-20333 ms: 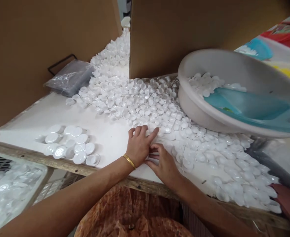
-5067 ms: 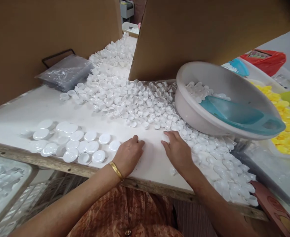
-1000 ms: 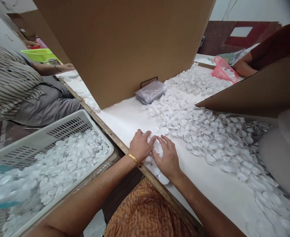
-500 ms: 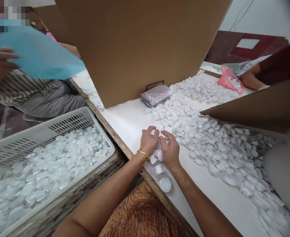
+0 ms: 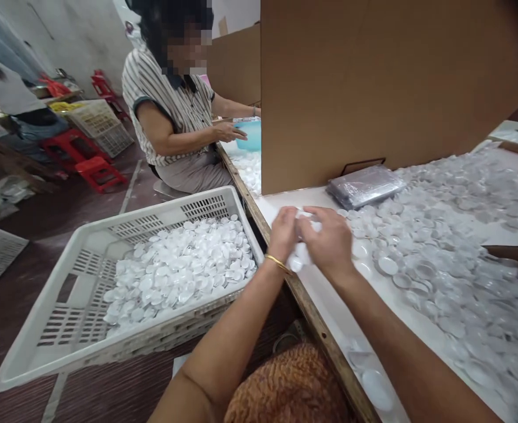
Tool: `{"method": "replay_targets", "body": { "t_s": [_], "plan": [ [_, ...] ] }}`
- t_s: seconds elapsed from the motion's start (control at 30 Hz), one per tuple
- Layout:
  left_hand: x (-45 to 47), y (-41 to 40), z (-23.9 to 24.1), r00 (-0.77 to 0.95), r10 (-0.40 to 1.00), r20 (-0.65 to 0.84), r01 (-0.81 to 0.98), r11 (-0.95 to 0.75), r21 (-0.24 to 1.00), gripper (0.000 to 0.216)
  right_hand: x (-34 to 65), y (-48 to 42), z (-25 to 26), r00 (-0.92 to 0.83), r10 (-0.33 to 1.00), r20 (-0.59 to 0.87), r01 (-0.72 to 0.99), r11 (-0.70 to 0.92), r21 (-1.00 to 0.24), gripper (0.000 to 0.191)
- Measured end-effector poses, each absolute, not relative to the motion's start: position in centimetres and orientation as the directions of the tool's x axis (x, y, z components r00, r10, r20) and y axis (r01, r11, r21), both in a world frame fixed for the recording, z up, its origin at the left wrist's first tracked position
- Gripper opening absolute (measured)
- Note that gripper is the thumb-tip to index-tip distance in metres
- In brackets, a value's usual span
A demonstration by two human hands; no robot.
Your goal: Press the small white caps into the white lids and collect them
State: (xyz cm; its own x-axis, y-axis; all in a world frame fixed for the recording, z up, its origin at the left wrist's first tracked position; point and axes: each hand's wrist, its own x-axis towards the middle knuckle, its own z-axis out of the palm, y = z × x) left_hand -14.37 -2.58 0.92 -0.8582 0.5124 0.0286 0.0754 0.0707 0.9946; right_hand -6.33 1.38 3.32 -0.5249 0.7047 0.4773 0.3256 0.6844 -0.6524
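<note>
My left hand [image 5: 282, 233] and my right hand [image 5: 329, 242] are cupped together above the table's near edge, closed round a bunch of white plastic caps [image 5: 301, 254]. A gold bangle sits on my left wrist. A white slatted crate [image 5: 86, 258] stands to the left below the table edge, partly filled with white caps [image 5: 183, 264]. More loose white caps [image 5: 439, 247] cover the white table [image 5: 329, 305] to the right of my hands.
A tall cardboard divider [image 5: 373, 82] stands behind my hands, with a clear plastic bag packet [image 5: 364, 185] at its foot. Beyond it a seated person in a striped shirt [image 5: 174, 117] holds a blue tub [image 5: 250, 134]. Red stools [image 5: 86, 158] stand at far left.
My two hands have lifted off the table with the gathered caps and moved left toward the table edge. The view has swung left, and the crate and the seated person show more fully.
</note>
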Motion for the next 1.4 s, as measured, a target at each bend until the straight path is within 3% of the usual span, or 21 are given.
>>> {"method": "replay_targets", "body": {
  "t_s": [0.1, 0.17, 0.3, 0.5, 0.57, 0.67, 0.77, 0.87, 1.0, 1.1, 1.17, 1.27, 1.4],
  "plan": [
    [-20.9, -7.5, 1.3, -0.906, 0.423, 0.023, 0.106, 0.174, 0.979, 0.025, -12.6, -2.1, 3.3, -0.693, 0.66, 0.291, 0.194, 0.559, -0.806, 0.038],
    [-24.6, -11.4, 1.1, -0.935, 0.354, 0.006, 0.109, 0.272, 0.956, 0.026, -15.6, -4.7, 3.0, -0.844, 0.521, 0.124, 0.113, 0.4, -0.909, 0.049],
    [-29.1, -18.4, -0.3, -0.979, 0.2, -0.034, 0.06, 0.446, 0.893, 0.038, -16.6, -7.9, 2.8, -0.925, 0.379, 0.007, 0.087, 0.229, -0.97, 0.062],
    [-30.4, -21.6, -2.0, -0.977, 0.212, 0.004, 0.126, 0.565, 0.815, 0.029, -8.8, -1.9, 4.1, -0.882, 0.47, -0.034, 0.058, 0.038, -0.998, 0.03],
    [-29.1, -20.3, -2.0, -0.962, 0.272, 0.04, 0.195, 0.572, 0.797, 0.031, -5.1, 1.9, 4.4, -0.777, 0.629, -0.031, 0.076, 0.045, -0.996, 0.024],
    [-25.0, -16.5, -1.5, -0.859, 0.471, 0.202, 0.454, 0.517, 0.725, 0.032, 0.5, 6.7, 4.7, -0.55, 0.833, -0.056, 0.171, 0.047, -0.984, 0.02],
    [-19.3, -12.0, -0.9, -0.628, 0.701, 0.339, 0.683, 0.288, 0.671, 0.03, 5.4, 8.5, 4.4, -0.317, 0.948, -0.006, 0.253, 0.078, -0.964, 0.018],
    [-13.7, -7.7, -0.8, -0.315, 0.872, 0.375, 0.801, 0.033, 0.598, 0.028, 8.8, 7.2, 3.5, -0.187, 0.977, 0.102, 0.326, 0.16, -0.932, 0.021],
    [-8.6, -2.2, -1.4, -0.031, 0.948, 0.317, 0.868, -0.131, 0.478, 0.037, 11.6, 2.6, 1.7, -0.273, 0.944, 0.187, 0.538, 0.311, -0.783, 0.027],
    [-7.3, 1.4, -1.9, -0.071, 0.967, 0.244, 0.892, -0.048, 0.449, 0.051, 13.1, -0.9, 0.4, -0.458, 0.872, 0.173, 0.607, 0.449, -0.656, 0.039],
    [-7.1, 3.1, -2.1, -0.098, 0.977, 0.188, 0.887, 0.0, 0.463, 0.054, 14.0, -2.6, -0.4, -0.563, 0.821, 0.096, 0.63, 0.501, -0.594, 0.059],
    [-6.6, 3.8, -2.3, -0.04, 0.988, 0.147, 0.877, -0.036, 0.479, 0.051, 14.8, -4.1, -1.6, -0.598, 0.801, -0.021, 0.686, 0.498, -0.531, 0.086],
    [-4.7, 1.4, -2.2, 0.064, 0.989, 0.134, 0.876, -0.12, 0.466, 0.037, 15.4, -4.7, -2.3, -0.585, 0.807, -0.081, 0.704, 0.455, -0.545, 0.093]
  ]
}}
